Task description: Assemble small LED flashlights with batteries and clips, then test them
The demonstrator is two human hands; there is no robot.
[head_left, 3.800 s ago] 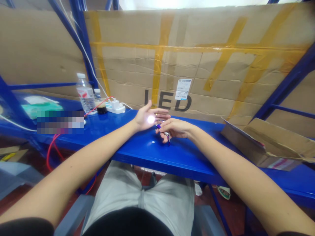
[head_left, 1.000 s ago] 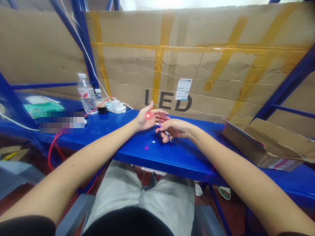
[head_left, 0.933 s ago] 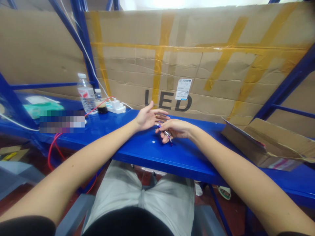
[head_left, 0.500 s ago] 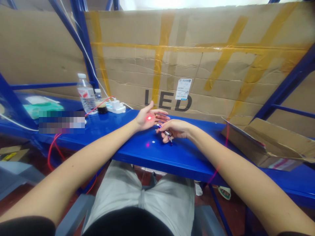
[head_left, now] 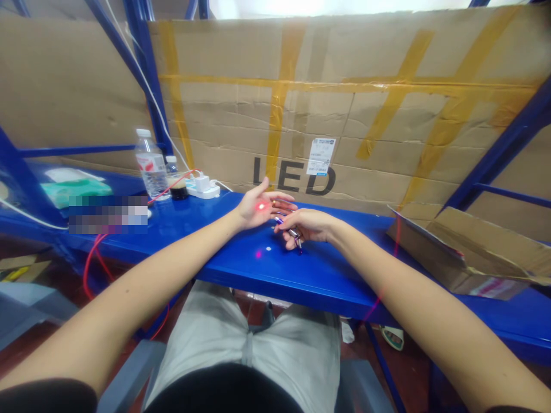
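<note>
Just above the blue table (head_left: 241, 264), my left hand (head_left: 258, 206) is open, palm turned toward my right hand, with its fingers stretched out. A bright red light spot glows on that palm. My right hand (head_left: 307, 226) is wrapped round a small purple and silver laser pointer (head_left: 294, 233), slanted with its upper end toward the left hand. A small metal clip or chain hangs from its lower end. The fingers of both hands come close together; whether they touch I cannot tell.
A water bottle (head_left: 150, 169), a smaller bottle of dark liquid (head_left: 178, 186) and a white power strip (head_left: 204, 188) stand at the left back. An open cardboard box (head_left: 465, 275) sits on the right. A large carton (head_left: 241, 126) marked LED walls off the back.
Almost nothing differs. The clip or chain hanging from the laser pointer has shifted slightly; both hands and the red spot on the palm stay in place.
</note>
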